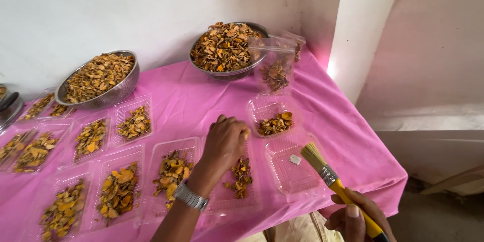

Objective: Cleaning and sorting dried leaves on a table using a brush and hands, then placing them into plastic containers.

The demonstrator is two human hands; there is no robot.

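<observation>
The person's left hand (225, 141), a metal watch (191, 196) on its wrist, reaches with fingers bunched into a clear plastic tray (250, 202) of dried orange-brown chips (241, 175) on the pink tablecloth (191, 101); whether it pinches any cannot be told. The right hand (355, 218) grips a yellow-handled paintbrush (333, 179), whose pale bristles hover over a nearly empty clear tray (290, 169).

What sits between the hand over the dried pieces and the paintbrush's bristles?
In the head view, between the left hand and the paintbrush lies a clear plastic tray holding only one small pale scrap.
</observation>
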